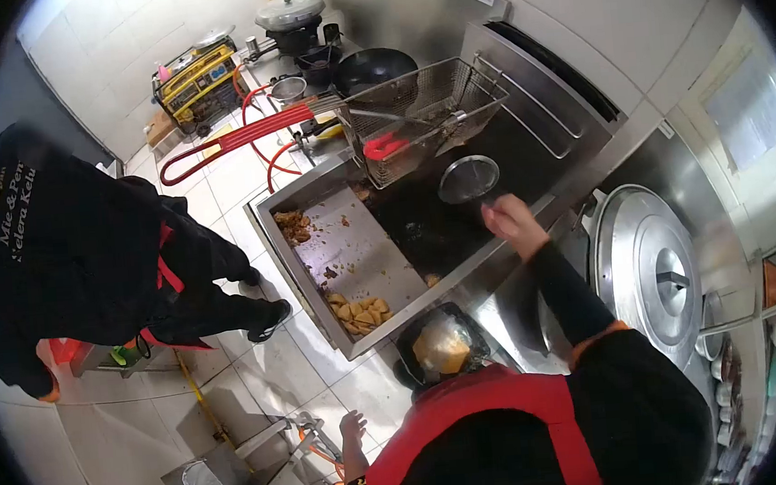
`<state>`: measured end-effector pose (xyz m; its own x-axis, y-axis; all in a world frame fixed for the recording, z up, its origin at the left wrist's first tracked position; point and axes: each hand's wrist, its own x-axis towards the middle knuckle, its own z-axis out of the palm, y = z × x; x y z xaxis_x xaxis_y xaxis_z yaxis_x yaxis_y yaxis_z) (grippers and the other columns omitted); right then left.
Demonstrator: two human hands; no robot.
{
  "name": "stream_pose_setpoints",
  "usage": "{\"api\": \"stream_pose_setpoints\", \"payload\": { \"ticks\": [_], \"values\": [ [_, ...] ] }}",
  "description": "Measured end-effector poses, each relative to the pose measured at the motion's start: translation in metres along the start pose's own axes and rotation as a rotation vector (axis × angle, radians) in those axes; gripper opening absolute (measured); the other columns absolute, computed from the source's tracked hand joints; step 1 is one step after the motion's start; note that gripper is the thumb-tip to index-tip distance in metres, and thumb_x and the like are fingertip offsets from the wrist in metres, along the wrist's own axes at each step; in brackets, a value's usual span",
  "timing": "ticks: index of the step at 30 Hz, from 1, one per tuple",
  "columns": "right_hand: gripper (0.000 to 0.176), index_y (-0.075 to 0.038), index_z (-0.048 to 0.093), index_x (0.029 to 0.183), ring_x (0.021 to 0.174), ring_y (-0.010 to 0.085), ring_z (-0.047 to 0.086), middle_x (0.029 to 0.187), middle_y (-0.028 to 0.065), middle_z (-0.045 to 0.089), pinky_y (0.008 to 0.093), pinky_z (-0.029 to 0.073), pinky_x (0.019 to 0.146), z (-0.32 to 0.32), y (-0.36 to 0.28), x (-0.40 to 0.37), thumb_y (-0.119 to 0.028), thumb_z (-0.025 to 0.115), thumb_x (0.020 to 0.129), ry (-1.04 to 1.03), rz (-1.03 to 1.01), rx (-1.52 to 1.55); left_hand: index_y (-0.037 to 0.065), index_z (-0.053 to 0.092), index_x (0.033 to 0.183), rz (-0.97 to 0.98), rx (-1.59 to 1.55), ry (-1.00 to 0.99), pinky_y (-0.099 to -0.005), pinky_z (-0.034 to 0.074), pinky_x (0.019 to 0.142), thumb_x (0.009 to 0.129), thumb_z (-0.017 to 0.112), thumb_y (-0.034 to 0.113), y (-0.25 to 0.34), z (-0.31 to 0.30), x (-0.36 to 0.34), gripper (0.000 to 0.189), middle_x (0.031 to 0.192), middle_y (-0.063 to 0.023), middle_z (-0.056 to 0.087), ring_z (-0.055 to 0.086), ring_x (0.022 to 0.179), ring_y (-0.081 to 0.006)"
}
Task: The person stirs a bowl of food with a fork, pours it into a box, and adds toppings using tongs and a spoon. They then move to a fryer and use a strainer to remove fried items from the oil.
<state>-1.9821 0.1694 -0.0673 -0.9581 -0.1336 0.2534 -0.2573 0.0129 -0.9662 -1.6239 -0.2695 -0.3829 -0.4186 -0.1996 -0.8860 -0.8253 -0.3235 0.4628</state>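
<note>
My right hand (pixel 514 225) is closed round the handle of a round mesh strainer (pixel 469 180), which is over the dark oil (pixel 413 231) of a steel deep fryer (pixel 271 238). My left hand (pixel 354 427) hangs low over the floor, fingers apart, holding nothing. Golden fried pieces (pixel 357 314) lie in the near corner of the fryer's flat steel shelf (pixel 355 231). Browned crumbs (pixel 294 226) are heaped in its far corner. A wire fry basket (pixel 434 134) with a long red handle rests across the back, a red object (pixel 384 146) showing at it.
A black container (pixel 441 343) with yellowish contents is just in front of me. To the right stands a large lidded pot (pixel 647 268). A co-worker in black (pixel 69 240) stands at the left. Behind are a black wok (pixel 374 68) and a yellow generator (pixel 198 86).
</note>
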Motion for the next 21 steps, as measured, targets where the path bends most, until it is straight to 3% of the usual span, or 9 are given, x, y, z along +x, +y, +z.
{"api": "stream_pose_setpoints", "payload": {
  "ticks": [3,5,8,9,10,12,16,20,21],
  "values": [
    [0.008,0.000,0.041,0.082,0.058,0.0223,0.050,0.074,0.0130,0.046,0.0320,0.046,0.045,0.004,0.045,0.061,-0.005,0.046,0.085,0.529,0.534,0.636,0.013,0.050,0.116,-0.001,-0.020,0.001,-0.0420,0.041,0.081,0.087,0.045,0.027,-0.001,0.000,-0.020,0.032,0.109,-0.0087,0.059,0.059,0.088,-0.0252],
    [0.008,-0.001,0.041,0.081,0.057,0.0215,0.050,0.073,0.0119,0.046,0.0325,0.046,0.044,0.007,0.057,0.089,-0.005,0.044,0.086,0.674,0.631,0.896,0.015,0.050,0.116,0.065,-0.022,-0.038,-0.0418,0.040,0.081,0.087,0.045,0.028,-0.022,0.000,-0.025,0.033,0.110,-0.0078,0.059,0.059,0.090,-0.0250],
    [0.005,-0.002,0.046,0.079,0.056,0.0233,0.049,0.068,0.0112,0.047,0.0346,0.047,0.051,-0.028,0.128,0.128,-0.004,0.048,0.075,0.549,0.747,0.749,0.017,0.051,0.116,0.293,0.208,-0.075,-0.0413,0.039,0.081,0.087,0.045,0.028,-0.059,-0.019,-0.036,0.031,0.110,-0.0061,0.059,0.059,0.090,-0.0240],
    [0.007,-0.002,0.047,0.083,0.055,0.0237,0.049,0.068,0.0122,0.048,0.0342,0.043,0.045,-0.003,0.084,0.115,-0.007,0.048,0.077,0.684,0.623,0.735,0.017,0.051,0.116,0.140,0.085,-0.034,-0.0410,0.039,0.081,0.087,0.044,0.028,-0.060,-0.014,-0.043,0.031,0.109,-0.0059,0.059,0.059,0.090,-0.0236],
    [0.007,-0.003,0.047,0.083,0.054,0.0235,0.049,0.068,0.0120,0.048,0.0340,0.042,0.045,-0.005,0.089,0.120,-0.007,0.048,0.078,0.632,0.693,0.587,0.017,0.051,0.116,-0.013,-0.038,0.004,-0.0407,0.039,0.081,0.088,0.044,0.027,-0.061,-0.010,-0.049,0.031,0.109,-0.0056,0.059,0.059,0.090,-0.0233],
    [0.006,-0.004,0.048,0.084,0.052,0.0231,0.048,0.069,0.0117,0.049,0.0335,0.040,0.044,-0.021,0.109,0.128,-0.008,0.047,0.080,0.519,0.820,0.288,0.017,0.052,0.115,-0.020,0.058,0.039,-0.0400,0.040,0.079,0.088,0.042,0.025,-0.051,-0.002,-0.064,0.029,0.108,-0.0051,0.059,0.059,0.088,-0.0223],
    [0.009,-0.007,0.048,0.094,0.052,0.0176,0.049,0.069,0.0089,0.051,0.0311,0.042,0.044,-0.041,0.109,0.105,-0.011,0.044,0.087,0.341,0.821,0.129,0.017,0.053,0.114,-0.029,0.057,0.035,-0.0389,0.040,0.076,0.089,0.040,0.022,-0.064,-0.002,-0.063,0.028,0.107,-0.0048,0.060,0.060,0.085,-0.0211],
    [0.021,-0.006,0.047,0.107,0.051,0.0148,0.049,0.071,0.0072,0.053,0.0282,0.042,0.043,-0.019,0.077,0.082,-0.012,0.039,0.088,0.142,0.846,-0.118,0.016,0.053,0.114,0.129,0.183,-0.026,-0.0381,0.041,0.075,0.090,0.041,0.024,-0.067,0.001,-0.043,0.028,0.105,-0.0054,0.061,0.060,0.084,-0.0211],
    [0.035,-0.006,0.044,0.120,0.050,0.0135,0.048,0.071,0.0060,0.052,0.0275,0.041,0.042,-0.008,0.063,0.075,-0.009,0.037,0.085,0.121,0.832,-0.176,0.015,0.053,0.114,0.163,0.216,-0.042,-0.0380,0.041,0.074,0.090,0.042,0.025,-0.065,0.001,-0.037,0.028,0.105,-0.0055,0.061,0.060,0.083,-0.0212]
  ]
}}
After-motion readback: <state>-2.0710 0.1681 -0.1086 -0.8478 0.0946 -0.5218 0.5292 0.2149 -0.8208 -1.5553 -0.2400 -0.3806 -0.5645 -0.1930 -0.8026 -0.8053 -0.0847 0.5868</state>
